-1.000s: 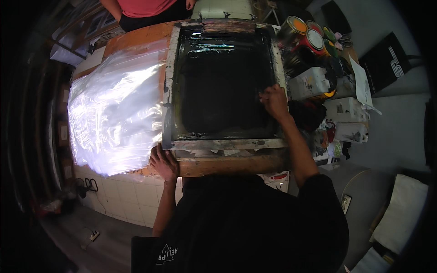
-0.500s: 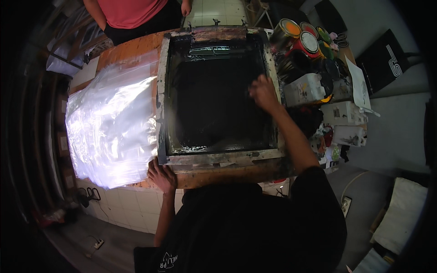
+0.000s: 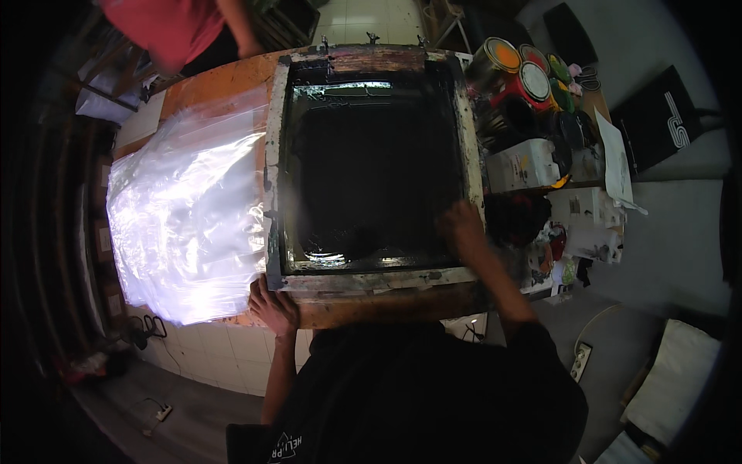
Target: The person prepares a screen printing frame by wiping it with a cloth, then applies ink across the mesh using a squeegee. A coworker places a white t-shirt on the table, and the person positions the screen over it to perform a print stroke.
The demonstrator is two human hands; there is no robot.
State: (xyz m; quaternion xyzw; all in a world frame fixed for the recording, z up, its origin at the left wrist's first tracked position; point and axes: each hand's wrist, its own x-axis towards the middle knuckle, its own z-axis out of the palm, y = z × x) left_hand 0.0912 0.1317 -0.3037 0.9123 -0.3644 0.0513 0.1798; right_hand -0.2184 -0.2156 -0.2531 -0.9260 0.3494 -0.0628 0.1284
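Note:
A screen-printing frame (image 3: 271, 166) with a worn, ink-stained rim lies on the wooden table before me. Its dark mesh (image 3: 375, 162) has wet, shiny streaks along the far and near ends. Over the right side of the mesh, toward its near corner, is my right hand (image 3: 464, 230). Its fingers are curled closed and slightly blurred; whatever they hold is too dark to make out. My left hand (image 3: 273, 308) rests with fingers extended on the table's near edge, beside the frame's near left corner. Next to it lies a pile of clear plastic sheets (image 3: 185, 209).
Opened ink cans (image 3: 501, 56) and stained containers (image 3: 522, 164) crowd the right side. Hinge clamps (image 3: 373, 39) stand at the frame's far edge. A person in a red shirt (image 3: 166, 31) is at the far left. A power strip (image 3: 581, 362) lies below right.
My right hand has slid toward me along the mesh's right side. My left hand stays at the table edge. The person in red has shifted left, and the view has moved slightly.

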